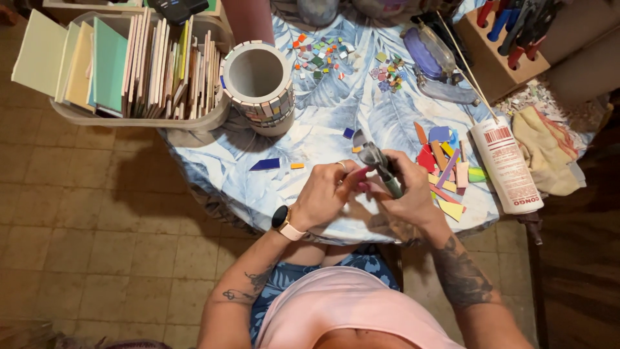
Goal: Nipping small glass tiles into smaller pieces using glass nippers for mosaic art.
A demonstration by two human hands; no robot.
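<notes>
Pink is the colour of the thin strip [359, 173] I pinch in my left hand [326, 192], with my fingers closed tight on it. My right hand [408, 194] is wrapped shut around the green handles of my tile cutter [381, 165], and its round metal head sits right at the end of the pink strip. Both hands are just above the near edge of the tabletop [323, 123], which has a blue and white leaf cloth on it. Just to the right of my hands lies a pile of cut colour pieces [444, 169] in red, yellow, blue and purple. A white glue bottle [507, 165] lies on its side next to that pile. A dark blue piece [265, 164] and a little orange piece [297, 166] lie to the left of my hands. Farther back stands a round pot [258, 87] with small tiles stuck around it. Beside it is a tub full of flat tiles [139, 64] standing on their edges. Tiny colour bits [320, 55] are spread out at the back. A tan cloth [549, 152] lies far off to the right.
</notes>
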